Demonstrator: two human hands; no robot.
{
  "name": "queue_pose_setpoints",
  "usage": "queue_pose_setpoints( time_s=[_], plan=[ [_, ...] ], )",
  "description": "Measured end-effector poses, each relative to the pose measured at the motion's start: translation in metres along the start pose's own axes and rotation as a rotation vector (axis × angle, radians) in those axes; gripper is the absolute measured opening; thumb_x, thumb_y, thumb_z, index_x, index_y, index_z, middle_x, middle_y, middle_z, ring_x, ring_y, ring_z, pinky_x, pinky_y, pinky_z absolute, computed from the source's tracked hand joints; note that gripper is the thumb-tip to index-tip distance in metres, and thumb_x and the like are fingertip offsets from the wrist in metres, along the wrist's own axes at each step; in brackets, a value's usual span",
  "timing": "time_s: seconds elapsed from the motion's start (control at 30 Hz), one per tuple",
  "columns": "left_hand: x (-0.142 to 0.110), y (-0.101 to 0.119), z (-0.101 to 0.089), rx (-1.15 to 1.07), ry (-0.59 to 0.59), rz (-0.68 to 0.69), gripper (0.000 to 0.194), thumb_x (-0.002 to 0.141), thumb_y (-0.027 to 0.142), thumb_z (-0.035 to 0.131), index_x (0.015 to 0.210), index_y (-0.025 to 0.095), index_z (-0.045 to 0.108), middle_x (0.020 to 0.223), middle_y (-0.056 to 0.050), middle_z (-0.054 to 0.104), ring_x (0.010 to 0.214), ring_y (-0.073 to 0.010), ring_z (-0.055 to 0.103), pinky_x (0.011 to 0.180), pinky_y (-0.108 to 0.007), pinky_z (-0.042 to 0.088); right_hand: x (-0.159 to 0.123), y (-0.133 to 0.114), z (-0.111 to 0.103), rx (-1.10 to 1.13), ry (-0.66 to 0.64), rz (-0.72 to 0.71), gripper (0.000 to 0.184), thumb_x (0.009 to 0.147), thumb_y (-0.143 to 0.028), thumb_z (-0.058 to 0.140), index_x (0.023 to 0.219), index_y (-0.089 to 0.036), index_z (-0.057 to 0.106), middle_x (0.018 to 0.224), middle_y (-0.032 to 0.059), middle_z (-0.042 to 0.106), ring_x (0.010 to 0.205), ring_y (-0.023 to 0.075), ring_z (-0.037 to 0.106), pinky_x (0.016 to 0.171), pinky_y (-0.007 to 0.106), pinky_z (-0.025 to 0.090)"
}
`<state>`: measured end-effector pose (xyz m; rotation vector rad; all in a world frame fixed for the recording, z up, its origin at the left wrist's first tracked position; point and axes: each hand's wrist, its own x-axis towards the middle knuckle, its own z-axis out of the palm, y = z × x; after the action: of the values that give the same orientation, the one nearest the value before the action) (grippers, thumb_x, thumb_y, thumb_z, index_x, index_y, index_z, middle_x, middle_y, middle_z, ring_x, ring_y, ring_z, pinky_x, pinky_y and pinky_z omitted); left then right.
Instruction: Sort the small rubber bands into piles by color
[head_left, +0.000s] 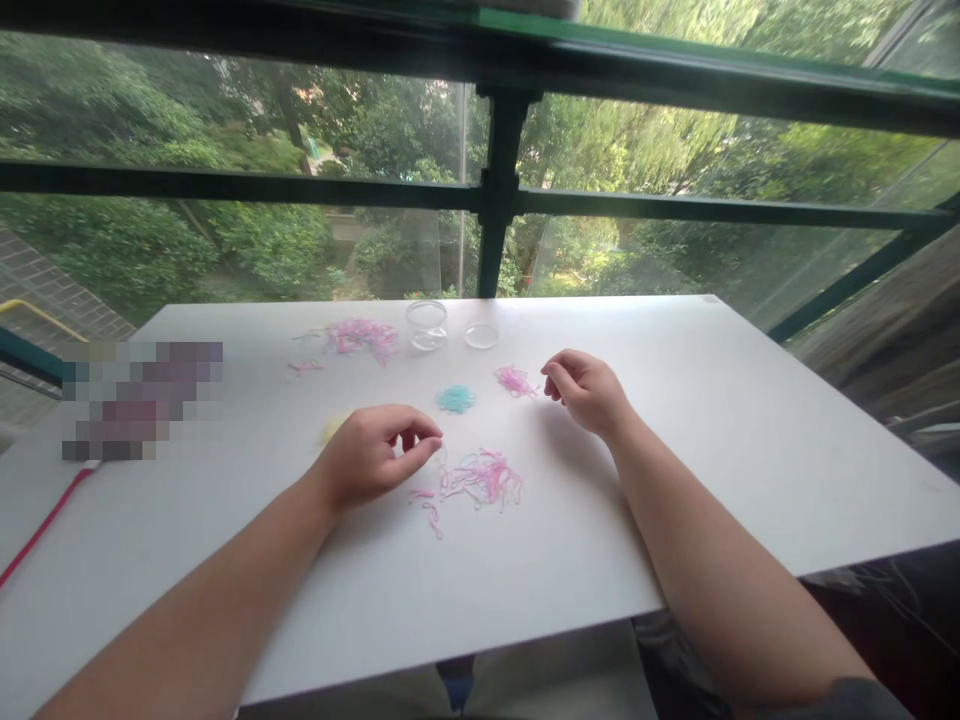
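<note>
My left hand (379, 452) is closed in a pinch above the near side of the white table. A pale, thin rubber band (442, 456) appears to hang at its fingertips. Just right of it lies a loose mixed pile of mostly pink rubber bands (486, 478), with a few strays beside it. My right hand (586, 388) has its fingers curled together beside a small pink pile (514, 380); whether anything is in them is hidden. Between the hands sits a blue pile (455, 399). A yellow pile (335, 428) is partly covered by my left hand.
Toward the back of the table (750, 440) stand a clear round container (426, 328) and a clear lid-like disc (481, 335). A larger mixed heap of bands (361, 338) lies left of them. A pixelated object with a red strap (45, 535) is at the left. Behind runs a green railing (495, 190).
</note>
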<state>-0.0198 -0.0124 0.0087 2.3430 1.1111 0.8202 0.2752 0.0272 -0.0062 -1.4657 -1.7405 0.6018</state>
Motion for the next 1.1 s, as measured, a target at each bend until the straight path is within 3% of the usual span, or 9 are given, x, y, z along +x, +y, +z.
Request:
queue_pose_setpoints(
  time_s=[0.2, 0.33, 0.43, 0.67, 0.83, 1.1],
  plan=[
    [0.000, -0.009, -0.004, 0.050, -0.125, -0.096, 0.018, 0.081, 0.028, 0.055, 0.090, 0.019, 0.067, 0.087, -0.002, 0.068, 0.071, -0.0120, 0.060, 0.063, -0.023, 0.045, -0.013, -0.018, 0.008, -0.096, -0.307, -0.101, 0.015, 0.080, -0.028, 0.052, 0.078, -0.017, 0.062, 0.058, -0.0012, 0.057, 0.052, 0.0099, 0.047, 0.051, 0.023, 0.035],
    [0.001, -0.008, -0.003, 0.051, -0.212, -0.101, 0.027, 0.079, 0.021, 0.052, 0.101, 0.019, 0.065, 0.098, -0.004, 0.066, 0.076, -0.0128, 0.060, 0.068, -0.024, 0.048, -0.021, -0.032, 0.010, -0.133, -0.562, -0.174, 0.020, 0.076, -0.030, 0.060, 0.090, -0.017, 0.066, 0.059, -0.0024, 0.055, 0.052, 0.0092, 0.045, 0.051, 0.022, 0.034],
    [0.001, -0.004, -0.001, 0.072, -0.261, -0.100, 0.033, 0.077, 0.019, 0.051, 0.107, 0.020, 0.064, 0.100, -0.004, 0.064, 0.076, -0.0132, 0.059, 0.070, -0.025, 0.048, -0.024, -0.039, 0.011, -0.137, -0.667, -0.224, 0.027, 0.071, -0.028, 0.064, 0.096, -0.019, 0.068, 0.063, -0.0019, 0.057, 0.054, 0.0096, 0.048, 0.053, 0.022, 0.037],
    [0.001, -0.003, 0.007, 0.125, -0.242, -0.114, 0.033, 0.080, 0.026, 0.052, 0.110, 0.022, 0.063, 0.103, -0.005, 0.060, 0.075, -0.0134, 0.057, 0.072, -0.027, 0.047, -0.026, -0.041, 0.015, -0.140, -0.673, -0.225, 0.023, 0.068, -0.024, 0.066, 0.090, -0.022, 0.071, 0.063, -0.0021, 0.060, 0.054, 0.0099, 0.050, 0.052, 0.021, 0.037],
    [0.002, -0.004, 0.009, 0.115, -0.230, -0.142, 0.024, 0.081, 0.027, 0.052, 0.099, 0.023, 0.067, 0.096, -0.003, 0.060, 0.075, -0.0127, 0.058, 0.071, -0.025, 0.046, -0.027, -0.039, 0.019, -0.197, -0.621, -0.218, 0.013, 0.069, -0.019, 0.063, 0.080, -0.021, 0.070, 0.065, -0.0015, 0.063, 0.055, 0.0104, 0.051, 0.053, 0.022, 0.038],
    [0.004, -0.004, 0.009, 0.130, -0.243, -0.118, 0.015, 0.081, 0.026, 0.053, 0.083, 0.019, 0.066, 0.086, -0.003, 0.061, 0.075, -0.0142, 0.057, 0.070, -0.026, 0.045, -0.028, -0.042, 0.018, -0.143, -0.667, -0.240, 0.009, 0.070, -0.021, 0.062, 0.075, -0.020, 0.070, 0.061, -0.0014, 0.061, 0.052, 0.0102, 0.049, 0.051, 0.022, 0.036]
  ],
)
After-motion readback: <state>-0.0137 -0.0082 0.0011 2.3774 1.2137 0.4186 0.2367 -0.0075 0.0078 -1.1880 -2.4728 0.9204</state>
